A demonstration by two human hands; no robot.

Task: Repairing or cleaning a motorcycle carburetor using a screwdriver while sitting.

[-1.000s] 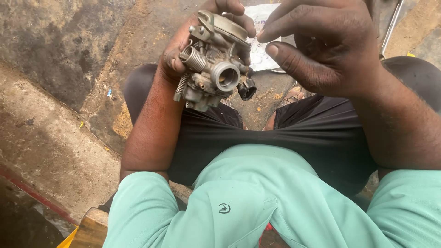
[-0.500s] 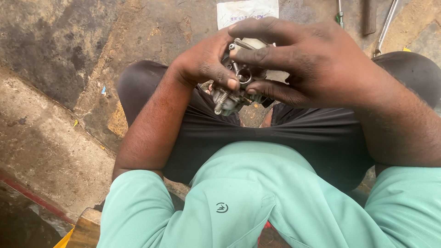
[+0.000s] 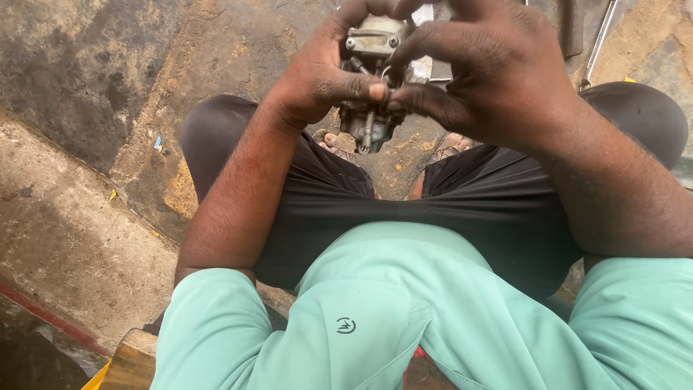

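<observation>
I observe both hands raised above the knees, closed together on one part. The left hand [image 3: 317,79] grips a small grey metal carburettor [image 3: 372,87] from its left side, thumb pressed across the front of the body. The right hand [image 3: 491,72] wraps the same part from the right, fingers curled over its top and thumb meeting the left thumb at the middle. Neither hand is spread; both are narrow and holding the carburettor. The part is upright, its screwed cap uppermost and its lower end pointing down between the legs. It is held in the air, well clear of the floor [image 3: 86,108].

The floor is stained, worn concrete with a raised ledge running along the left. A thin metal rod [image 3: 598,43] lies on the floor near the upper right corner of the view, with a darker tool [image 3: 572,29] just beside it. Sandalled toes [image 3: 336,143] show beneath the carburettor. A mint-green shirt [image 3: 404,310] and black shorts [image 3: 469,209] fill the lower view.
</observation>
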